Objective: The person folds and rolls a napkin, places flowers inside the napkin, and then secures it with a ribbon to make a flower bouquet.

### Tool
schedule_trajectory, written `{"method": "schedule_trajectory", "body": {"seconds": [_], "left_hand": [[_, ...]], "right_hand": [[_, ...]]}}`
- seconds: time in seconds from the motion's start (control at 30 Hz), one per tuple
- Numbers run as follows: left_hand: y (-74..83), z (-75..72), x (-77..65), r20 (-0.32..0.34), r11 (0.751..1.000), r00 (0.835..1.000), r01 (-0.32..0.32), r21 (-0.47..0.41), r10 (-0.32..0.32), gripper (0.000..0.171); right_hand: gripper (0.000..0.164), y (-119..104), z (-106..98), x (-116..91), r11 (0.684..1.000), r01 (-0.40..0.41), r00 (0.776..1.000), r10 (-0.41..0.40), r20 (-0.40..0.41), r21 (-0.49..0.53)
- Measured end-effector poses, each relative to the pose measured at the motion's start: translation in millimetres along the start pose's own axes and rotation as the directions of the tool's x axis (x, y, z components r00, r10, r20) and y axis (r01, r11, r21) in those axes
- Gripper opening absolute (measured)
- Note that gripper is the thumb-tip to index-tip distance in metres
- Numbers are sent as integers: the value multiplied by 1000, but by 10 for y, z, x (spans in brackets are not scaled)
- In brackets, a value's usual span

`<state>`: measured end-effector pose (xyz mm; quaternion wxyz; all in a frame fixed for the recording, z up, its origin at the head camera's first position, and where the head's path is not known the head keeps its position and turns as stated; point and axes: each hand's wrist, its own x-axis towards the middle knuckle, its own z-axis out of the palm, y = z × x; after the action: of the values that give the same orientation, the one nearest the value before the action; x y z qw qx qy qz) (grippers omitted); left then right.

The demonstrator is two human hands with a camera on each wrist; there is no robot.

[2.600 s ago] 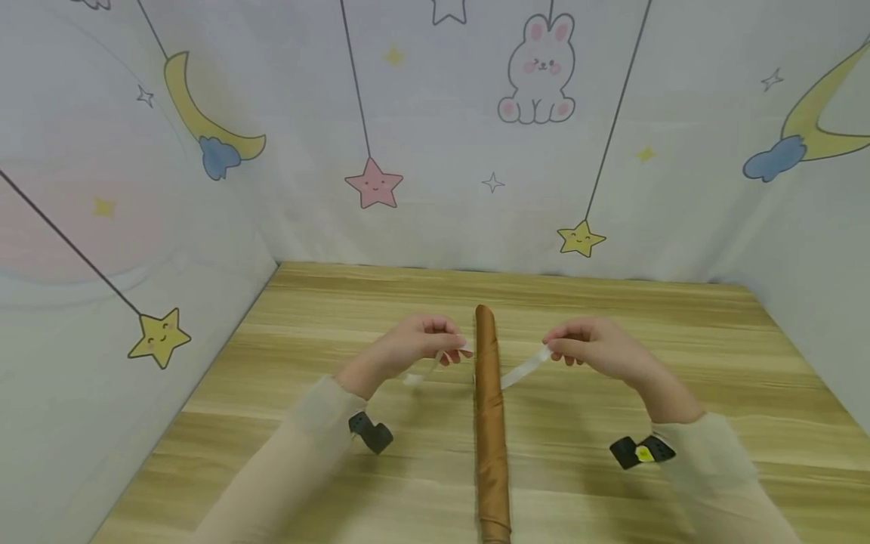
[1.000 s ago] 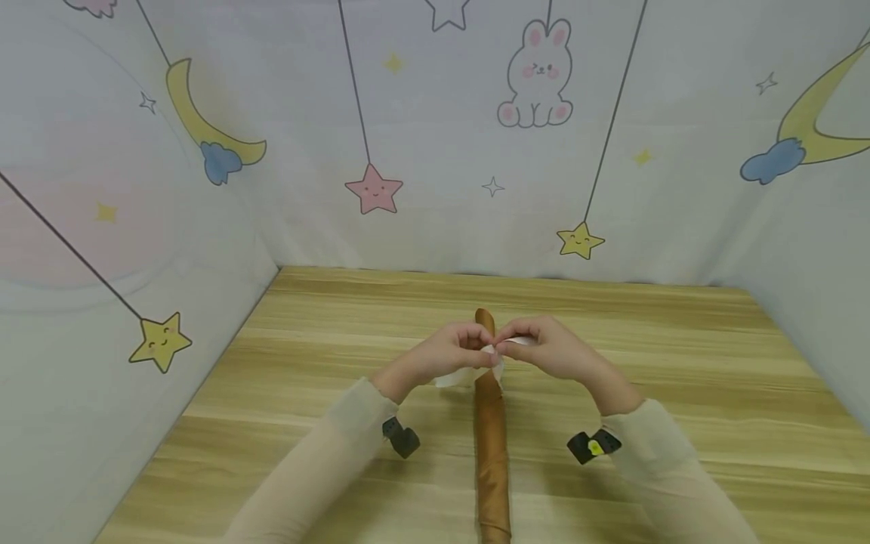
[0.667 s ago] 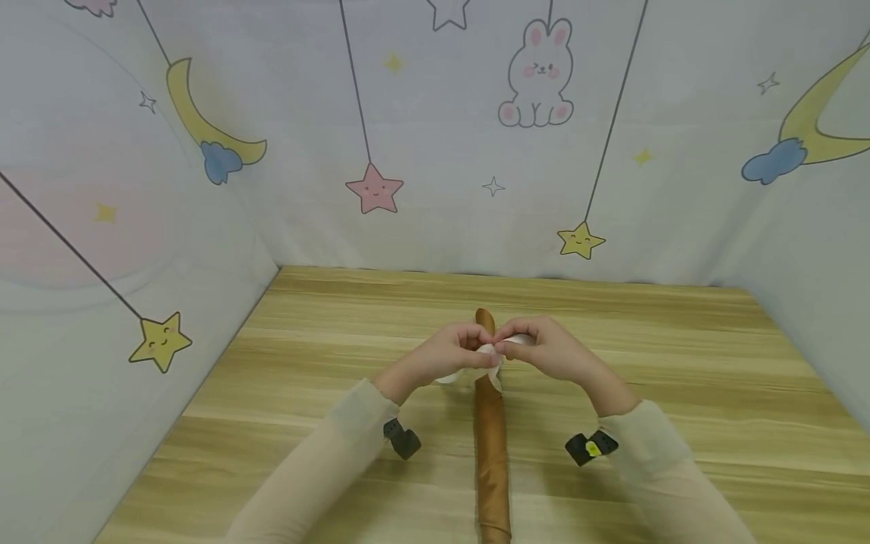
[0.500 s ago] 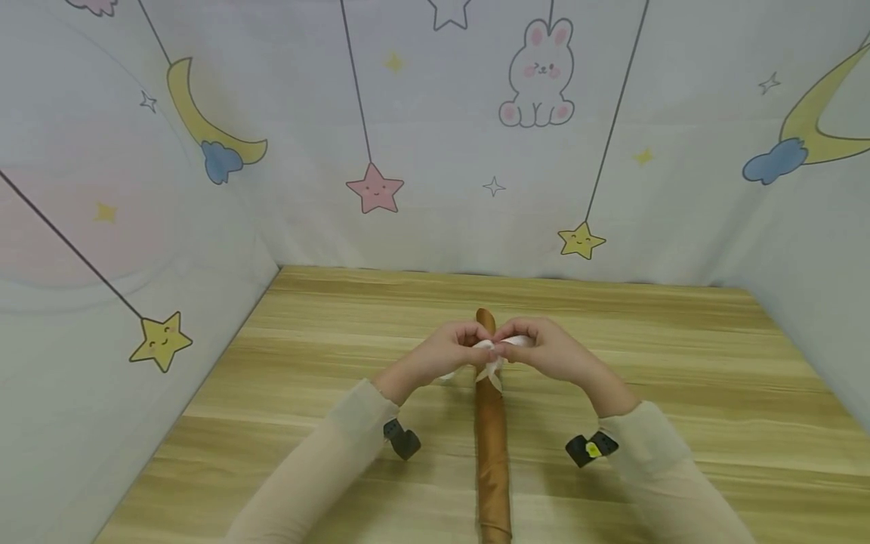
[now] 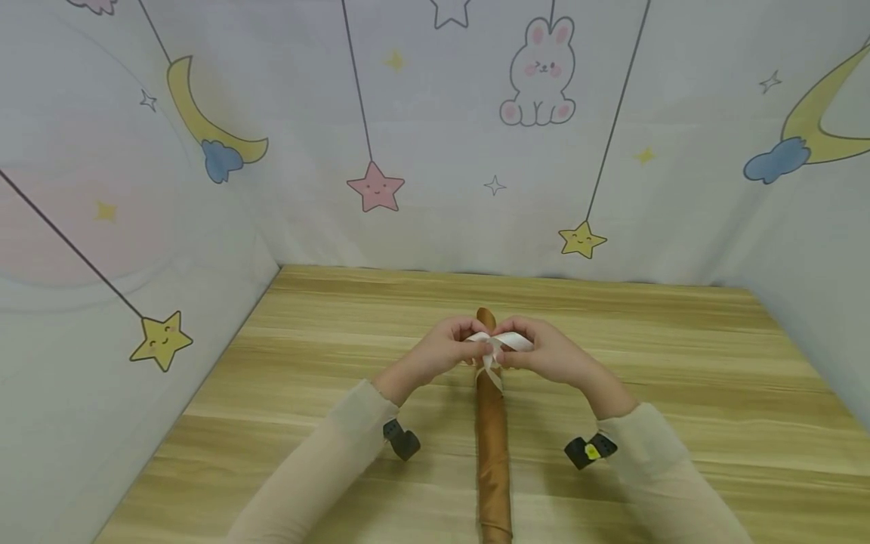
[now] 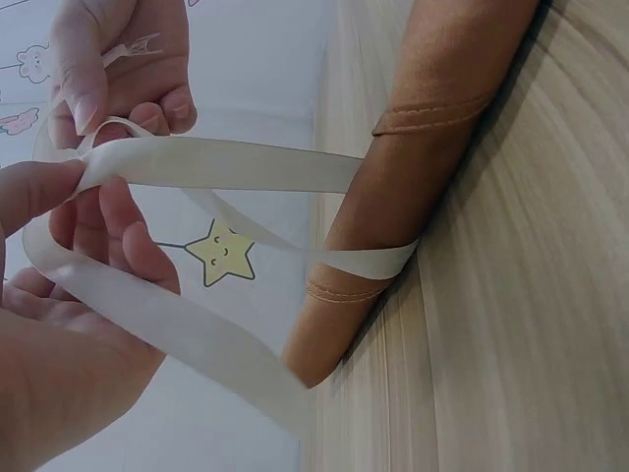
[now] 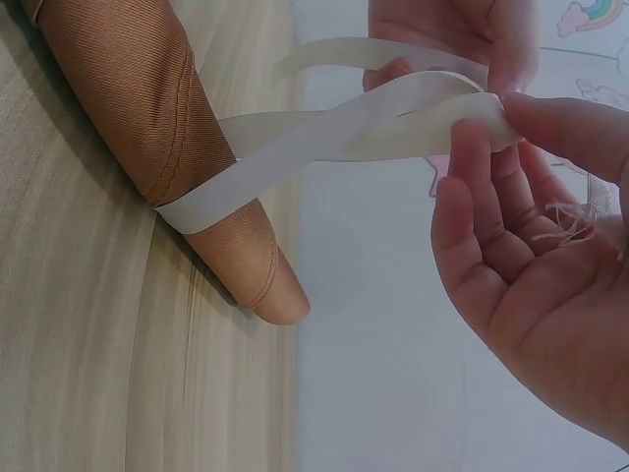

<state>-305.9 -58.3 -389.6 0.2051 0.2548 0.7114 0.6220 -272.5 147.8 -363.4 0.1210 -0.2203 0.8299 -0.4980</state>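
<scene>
A white ribbon [image 7: 256, 157] loops loosely around a long roll of brown satiny fabric [image 5: 492, 453], which lies lengthwise on the table. Above the roll, near its far end, the ribbon's two strands cross between my hands. My left hand [image 5: 445, 349] pinches the ribbon between thumb and fingers; one tail hangs down past it in the left wrist view. My right hand [image 5: 547, 351] pinches the ribbon at the crossing, its frayed end showing by the palm in the right wrist view. Both hands' fingertips nearly meet. Exactly how the strands pass over each other is partly hidden by the fingers.
The wood-grain table [image 5: 285, 423] extends to both sides of the roll. A white curtain wall [image 5: 442, 234] printed with stars, moons and a rabbit stands behind and at the sides. A small dark camera [image 5: 402, 440] hangs at each wrist.
My hands have come together over the roll from apart, bringing the ribbon's strands across each other. Lately the fingers have shifted slightly, and more white ribbon shows by the right hand.
</scene>
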Motion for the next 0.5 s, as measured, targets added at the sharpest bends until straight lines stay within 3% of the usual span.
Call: {"method": "schedule_trajectory", "body": {"seconds": [0.2, 0.5], "left_hand": [[-23, 2, 11, -22, 1000, 1000, 6, -9, -7, 13], [-46, -12, 16, -34, 1000, 999, -8, 19, 9, 12]], "right_hand": [[23, 27, -14, -8, 998, -36, 999, 35, -11, -50], [25, 84, -47, -17, 998, -57, 998, 57, 5, 5]]}}
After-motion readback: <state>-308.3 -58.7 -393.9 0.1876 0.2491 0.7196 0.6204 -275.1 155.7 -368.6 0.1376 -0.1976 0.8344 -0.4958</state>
